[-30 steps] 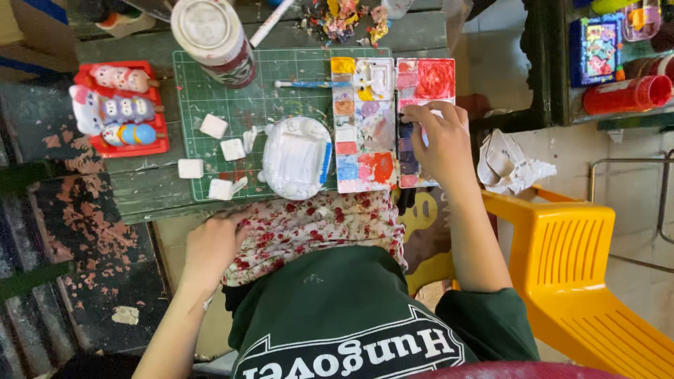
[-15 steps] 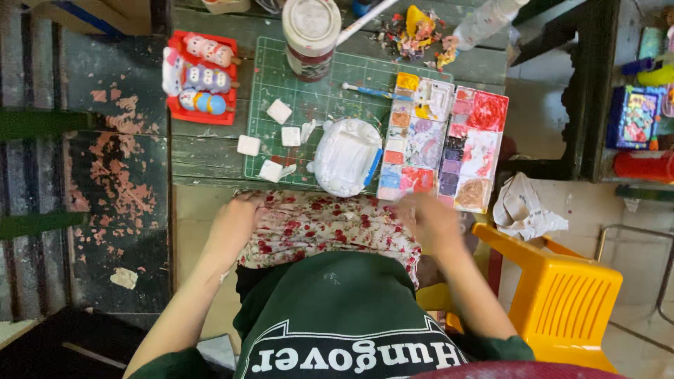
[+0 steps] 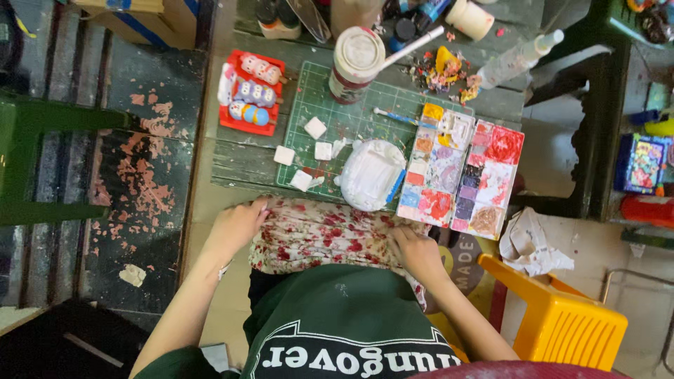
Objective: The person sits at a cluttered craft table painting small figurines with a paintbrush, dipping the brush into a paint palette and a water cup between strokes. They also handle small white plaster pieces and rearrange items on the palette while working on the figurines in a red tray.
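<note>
1. A second ago the right hand (image 3: 415, 251) was up on the paint palette (image 3: 460, 172); now it has been brought down onto the flowered cloth (image 3: 319, 235) on the lap.
2. The left hand (image 3: 235, 226) is laid on the left edge of the flowered cloth, with its fingers curled over the edge. A firm grip cannot be told.
3. The right edge of the cloth is touched by the right hand, with its fingers bent on it. Whether the cloth is pinched cannot be told.
4. The cloth is spread between the two hands, just below the green cutting mat (image 3: 351, 119).
5. A white plate (image 3: 371, 175) is seen on the lower right of the mat, and the palette is right beside it.
6. Four small white blocks (image 3: 315, 128) are scattered on the lower left of the mat.
7. A red tray (image 3: 232, 116) of little painted figures is placed just left of the mat.
8. A paint-stained cup (image 3: 354, 63) is set at the top of the mat.
9. A yellow plastic chair (image 3: 562, 319) is found far below and right of the mat.
</note>
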Demonstrator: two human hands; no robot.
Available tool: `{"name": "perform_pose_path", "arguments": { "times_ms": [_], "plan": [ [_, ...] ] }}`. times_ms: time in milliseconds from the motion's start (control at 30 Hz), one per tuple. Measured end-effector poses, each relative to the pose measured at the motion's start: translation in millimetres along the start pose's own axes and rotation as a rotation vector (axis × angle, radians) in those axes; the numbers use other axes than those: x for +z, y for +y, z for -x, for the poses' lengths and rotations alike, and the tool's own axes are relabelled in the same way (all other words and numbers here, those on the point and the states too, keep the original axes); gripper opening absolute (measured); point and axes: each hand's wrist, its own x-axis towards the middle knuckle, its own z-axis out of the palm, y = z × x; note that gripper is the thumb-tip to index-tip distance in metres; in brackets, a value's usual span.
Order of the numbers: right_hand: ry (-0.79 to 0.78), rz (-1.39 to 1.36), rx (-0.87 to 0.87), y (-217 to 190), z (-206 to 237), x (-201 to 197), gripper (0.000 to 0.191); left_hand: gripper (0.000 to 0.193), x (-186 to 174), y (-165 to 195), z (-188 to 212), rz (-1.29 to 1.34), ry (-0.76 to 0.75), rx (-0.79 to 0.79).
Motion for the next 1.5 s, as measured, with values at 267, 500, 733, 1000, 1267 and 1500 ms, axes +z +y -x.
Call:
{"name": "perform_pose_path", "arguments": {
  "times_ms": [267, 500, 733, 1000, 1267, 1500],
  "plan": [
    [0.020, -0.115, -0.012, 22.4, 8.5, 0.0, 0.021, 0.019, -153.2, -1.3, 7.7, 0.629, 0.153, 0.193],
    [-0.450, -0.071, 0.244, 31.8, 11.3, -51.5, 0.047, 0.033, -267.1, 56.4, -92.3, 0.611, 0.630, 0.580],
    [-0.202, -0.255, 0.544, 46.6, -18.6, -197.5, 0.016, 0.041, -310.6, 117.7, -216.7, 0.412, 0.829, 0.533],
    [0.191, -0.138, 0.124, 60.9, -167.2, -263.3, 0.016, 0.014, -315.9, 140.3, -245.4, 0.155, 0.541, 0.595],
    [0.359, -0.169, -0.295, 22.8, -329.1, -273.4, 0.052, 0.022, -305.4, 130.5, -250.6, -0.177, 0.496, 0.568],
    [0.344, -0.153, -0.358, 7.2, -380.1, -244.6, 0.044, 0.023, -298.1, 131.3, -250.6, -0.092, 0.538, 0.659]
  ]
}}
